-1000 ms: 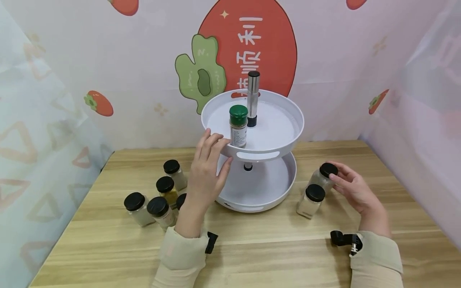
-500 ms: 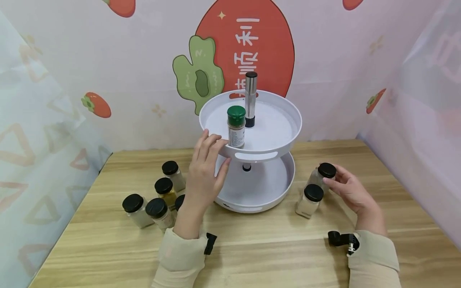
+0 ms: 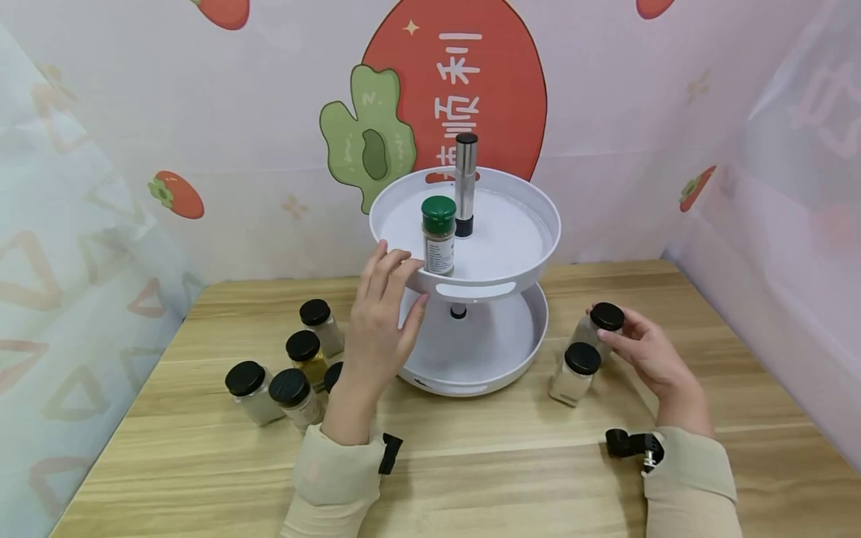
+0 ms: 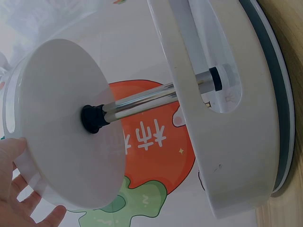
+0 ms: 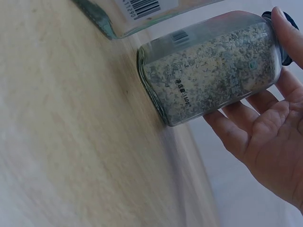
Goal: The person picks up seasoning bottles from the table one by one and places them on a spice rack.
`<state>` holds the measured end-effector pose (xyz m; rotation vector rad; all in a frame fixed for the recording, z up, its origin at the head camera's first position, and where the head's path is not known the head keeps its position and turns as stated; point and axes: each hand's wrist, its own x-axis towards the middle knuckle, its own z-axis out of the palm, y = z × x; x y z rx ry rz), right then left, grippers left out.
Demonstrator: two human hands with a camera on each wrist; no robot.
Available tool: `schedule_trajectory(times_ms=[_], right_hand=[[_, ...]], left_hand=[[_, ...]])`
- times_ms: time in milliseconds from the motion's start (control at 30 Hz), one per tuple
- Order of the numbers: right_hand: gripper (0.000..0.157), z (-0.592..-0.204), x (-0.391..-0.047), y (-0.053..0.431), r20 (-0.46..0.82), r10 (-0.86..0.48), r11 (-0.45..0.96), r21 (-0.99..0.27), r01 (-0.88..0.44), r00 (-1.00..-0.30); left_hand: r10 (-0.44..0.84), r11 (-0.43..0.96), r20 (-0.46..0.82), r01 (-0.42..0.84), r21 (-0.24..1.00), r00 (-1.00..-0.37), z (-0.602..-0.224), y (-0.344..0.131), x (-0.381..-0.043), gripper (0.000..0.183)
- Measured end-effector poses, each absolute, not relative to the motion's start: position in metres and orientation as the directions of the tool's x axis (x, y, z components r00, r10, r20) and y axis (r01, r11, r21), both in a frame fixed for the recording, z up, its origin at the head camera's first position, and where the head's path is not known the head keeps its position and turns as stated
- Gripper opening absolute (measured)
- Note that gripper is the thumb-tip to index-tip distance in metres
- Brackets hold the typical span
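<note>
My left hand (image 3: 383, 314) touches the left edge of the upper tray (image 3: 511, 258) of a white two-tier turntable, its fingers mostly straight and thumb held lower. A green-capped spice shaker (image 3: 439, 239) stands upright on that tray, close to my fingertips. At right, my right hand (image 3: 655, 355) holds a black-lidded glass jar (image 5: 213, 71) near its lid, thumb on one side and fingers on the other. Flaky grey-green and pale seasoning fills this jar. Right before it stands another black-lidded jar (image 3: 572, 381) with pale contents. Whether the held jar touches the table cannot be told.
Several black-lidded jars stand left of my left forearm, among them one with yellow contents (image 3: 311, 366) and a pale one (image 3: 258, 400). Below the upper tray is the lower tray (image 3: 498, 351). A metal post (image 3: 466, 175) rises through the middle. A printed backdrop hangs behind the wooden table (image 3: 484, 478).
The head view has shifted slightly. My right thumb has moved a little further across the front of the held jar. My left hand stays at the upper tray's edge.
</note>
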<state>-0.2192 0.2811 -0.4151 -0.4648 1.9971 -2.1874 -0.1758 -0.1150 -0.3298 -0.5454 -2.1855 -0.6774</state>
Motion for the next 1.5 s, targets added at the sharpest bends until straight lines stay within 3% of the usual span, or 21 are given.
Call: schedule_trajectory(times_ms=[500,800,1500], right_hand=[[0.038,-0.414,-0.221,0.280,0.146,-0.243,-0.130,-0.985,-0.117,-0.959],[0.040,-0.412,-0.220,0.279,0.113,-0.152,-0.222,-0.972,-0.078,-0.982],[0.038,-0.390,-0.215,0.270,0.216,-0.002,-0.290,-0.935,-0.206,-0.976]], left_hand=[[0.158,0.769,0.782,0.572,0.286,-0.602,-0.331,-0.114,-0.176,0.043],[0.161,0.771,0.777,0.569,0.286,-0.609,-0.330,-0.115,-0.176,0.041],[0.159,0.770,0.781,0.571,0.285,-0.604,-0.331,-0.115,-0.178,0.041]])
